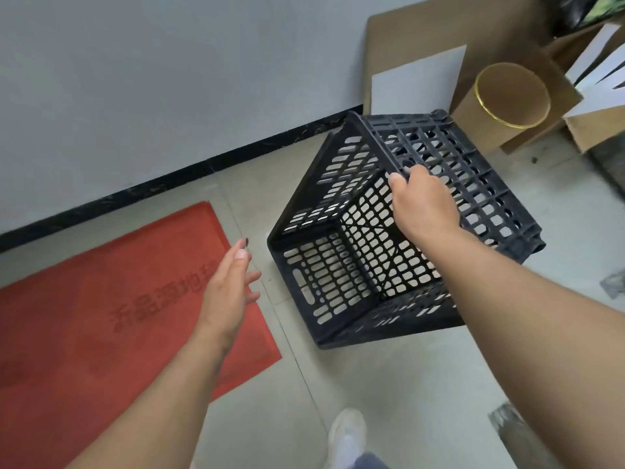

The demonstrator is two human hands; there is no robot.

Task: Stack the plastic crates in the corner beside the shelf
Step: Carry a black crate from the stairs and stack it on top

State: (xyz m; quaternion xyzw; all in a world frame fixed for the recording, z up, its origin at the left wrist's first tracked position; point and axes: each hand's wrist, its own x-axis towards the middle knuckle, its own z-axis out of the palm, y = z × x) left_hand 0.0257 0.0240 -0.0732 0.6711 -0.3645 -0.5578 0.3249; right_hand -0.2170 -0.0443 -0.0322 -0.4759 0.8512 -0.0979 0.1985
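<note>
While tilted, black slotted crate [338, 265], right-hand [422, 204] held

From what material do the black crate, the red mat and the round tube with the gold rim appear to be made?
Black crate: moulded plastic, matte, judging by its uniform slotted lattice walls. Red mat: probably a fibre or rubber-backed floor mat; the surface looks dull and slightly fuzzy, with pressed characters. Round tube: seemingly cardboard, plain brown, with a shiny, possibly metal rim.

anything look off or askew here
The black crate is tipped on edge, its open top facing the camera, not sitting flat. The right hand grips its upper rim; the left hand is open, not touching it. No damage or spill shows, and no second crate is in view.
</note>
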